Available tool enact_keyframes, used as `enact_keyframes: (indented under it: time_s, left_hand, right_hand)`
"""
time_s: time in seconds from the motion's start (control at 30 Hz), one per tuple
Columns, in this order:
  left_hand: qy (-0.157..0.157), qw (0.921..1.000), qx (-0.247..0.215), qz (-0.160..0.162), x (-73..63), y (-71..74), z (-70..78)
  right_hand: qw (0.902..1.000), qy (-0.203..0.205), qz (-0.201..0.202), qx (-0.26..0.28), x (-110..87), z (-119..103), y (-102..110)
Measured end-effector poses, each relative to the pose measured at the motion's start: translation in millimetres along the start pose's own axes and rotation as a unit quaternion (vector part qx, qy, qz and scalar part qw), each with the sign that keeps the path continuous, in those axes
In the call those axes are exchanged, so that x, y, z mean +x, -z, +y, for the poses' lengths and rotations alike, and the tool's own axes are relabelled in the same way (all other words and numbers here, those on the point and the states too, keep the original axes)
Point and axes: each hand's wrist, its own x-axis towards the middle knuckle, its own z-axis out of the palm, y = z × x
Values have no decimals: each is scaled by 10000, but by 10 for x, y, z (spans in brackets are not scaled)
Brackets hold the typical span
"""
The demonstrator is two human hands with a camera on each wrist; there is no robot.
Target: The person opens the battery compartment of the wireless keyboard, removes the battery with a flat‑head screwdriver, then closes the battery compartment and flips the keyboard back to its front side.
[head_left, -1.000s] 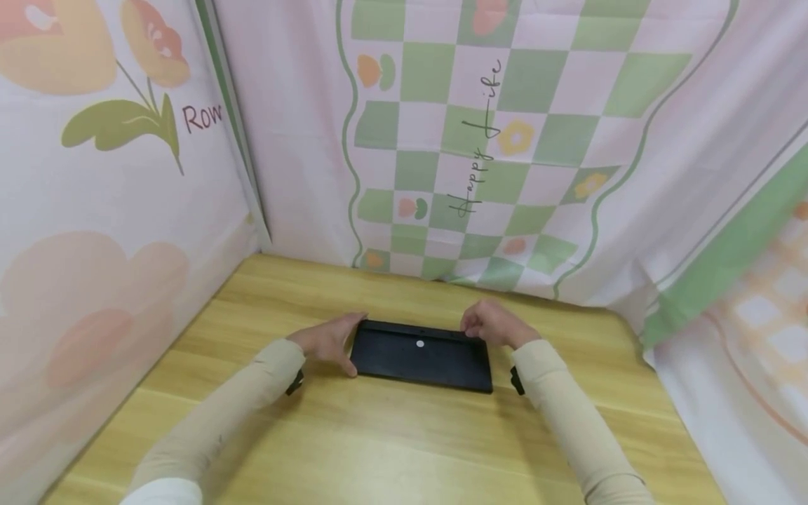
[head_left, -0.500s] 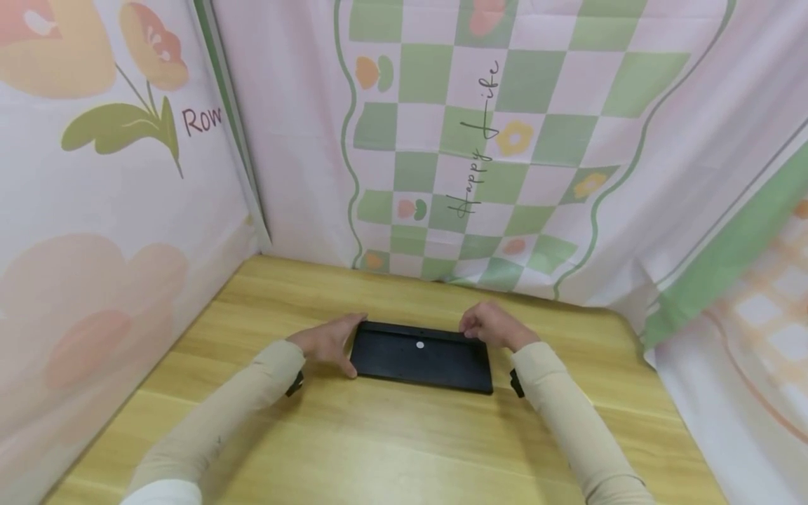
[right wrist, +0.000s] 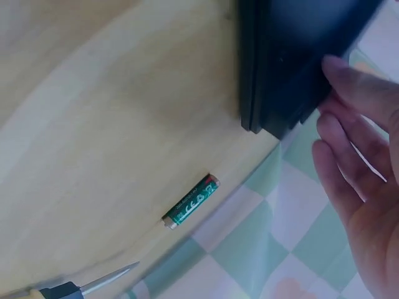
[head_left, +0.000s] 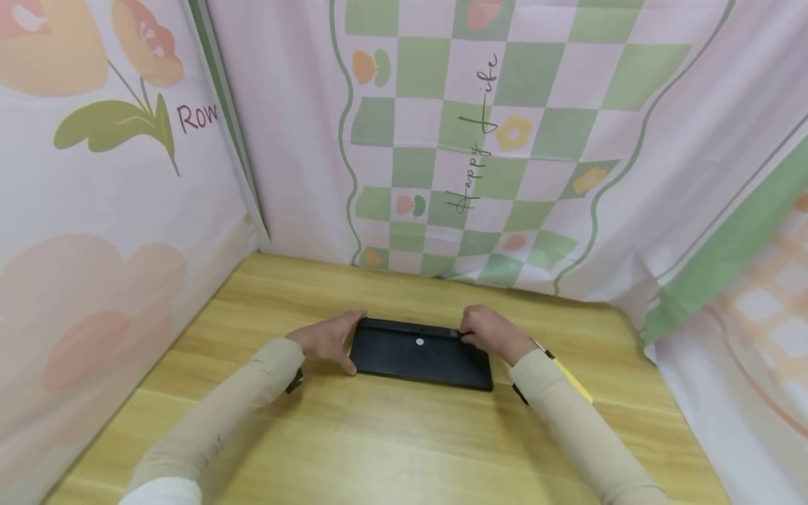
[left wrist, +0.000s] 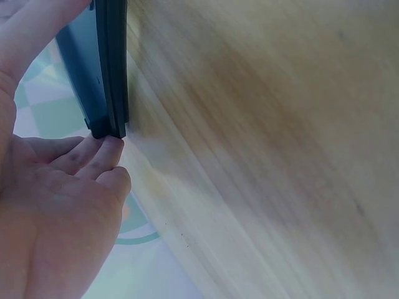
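In the head view a slim black keyboard [head_left: 410, 359] lies underside up, with a raised bar along its far edge and a white round sticker. My left hand [head_left: 326, 342] grips its left end, thumb at the near corner and fingers at the far corner. At the right part of the bar, my right hand [head_left: 494, 331] has its fingers curled, and a small grey patch shows beside the fingertips. The right wrist view has that thumb [right wrist: 352, 81] on the keyboard's [right wrist: 293, 68] underside and the other fingers beyond its edge. Whatever small part the fingertips cover is hidden.
A green AAA battery [right wrist: 192, 200] lies on the wooden table [head_left: 391, 449] near its far edge. Close to it is a screwdriver [right wrist: 68, 290], its yellow handle [head_left: 573, 380] partly behind my right sleeve. Patterned curtains [head_left: 467, 140] border the table at the back and sides.
My right hand has turned slightly at the bar, and a grey patch now shows beside its fingertips. The right forearm has shifted, uncovering the screwdriver. The left hand keeps its hold.
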Motion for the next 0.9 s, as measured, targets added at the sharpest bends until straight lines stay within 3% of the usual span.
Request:
enact_keyframes:
  time_s: [0.17,0.27,0.43,0.67,0.8,0.9]
  left_hand:
    - [-23,10000,28,-13,21,15,-1]
    - [-27,10000,-1,-13,35,18,-2]
    - [-102,9999,-11,-46,41,22,1]
    - [-330,9982,473,-138,-22,47,-35]
    - [-321,9970,665,-215,-54,63,-86]
    - [-367,9977,510,-241,-55,64,-128]
  right_hand:
    - [9981,167,207,-556,-32,-75,-13]
    - [9984,59,76,-565,-63,-80,4]
    - [9972,-557,-474,158,-176,-45,125]
    - [9740,-1629,-950,1257,-451,-44,280]
    - [9684,-1797,-981,1423,-633,-49,258]
    - [9658,-1848,-947,1551,-762,-77,201]
